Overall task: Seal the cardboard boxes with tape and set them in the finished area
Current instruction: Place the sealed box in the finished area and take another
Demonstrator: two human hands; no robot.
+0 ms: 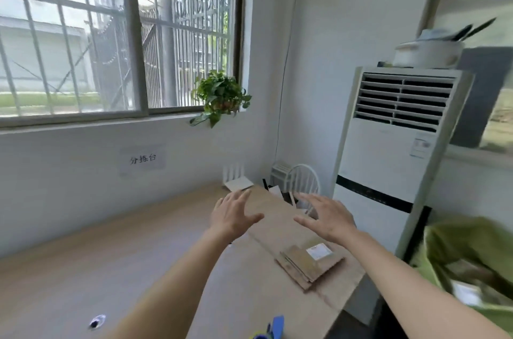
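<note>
A pale bench [111, 255] fills the lower left. At centre, the left hand [233, 216] and right hand [327, 218] hover spread, holding nothing. Lower right of them lie flattened boxes [309, 263], near the bench edge; a careless grab may knock them off.

A leafy green potted plant [220, 96] sits at the barred window's [116, 33] right corner. A tall white floor-standing air conditioner [388, 161] stands far right, with what looks like a white pot [429, 54] on top. A white paper wall label [143, 159] hangs below the sill.
</note>
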